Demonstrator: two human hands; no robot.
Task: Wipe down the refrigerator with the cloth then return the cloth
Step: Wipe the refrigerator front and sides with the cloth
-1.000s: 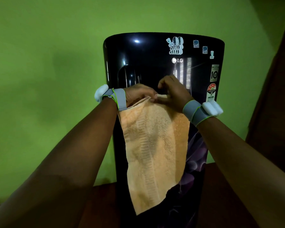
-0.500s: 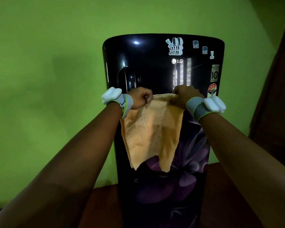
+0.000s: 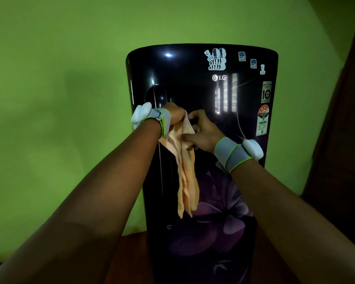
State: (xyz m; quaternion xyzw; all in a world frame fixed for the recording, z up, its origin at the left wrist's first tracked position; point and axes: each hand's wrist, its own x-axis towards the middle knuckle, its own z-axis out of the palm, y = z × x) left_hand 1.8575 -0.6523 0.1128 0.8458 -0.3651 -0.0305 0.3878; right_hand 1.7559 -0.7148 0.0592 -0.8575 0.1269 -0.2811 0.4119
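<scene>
A tall glossy black refrigerator [image 3: 193, 83] with purple flower print and several stickers near its top stands straight ahead. An orange cloth [image 3: 186, 173] hangs in a narrow bunched strip in front of its door. My left hand [image 3: 175, 115] grips the cloth's top end in a closed fist. My right hand [image 3: 201, 130] is right beside it, fingers pinching the cloth's upper folds. Both wrists wear grey bands with white pods. The cloth hangs free below the hands; I cannot tell if it touches the door.
A green wall [image 3: 59, 99] runs behind and left of the refrigerator. A dark wooden panel [image 3: 344, 140] rises at the right edge. Brown floor [image 3: 127, 257] shows at the refrigerator's base.
The hands, apart and holding the cloth spread wide, have come together. The cloth is now gathered into a narrow hanging bunch.
</scene>
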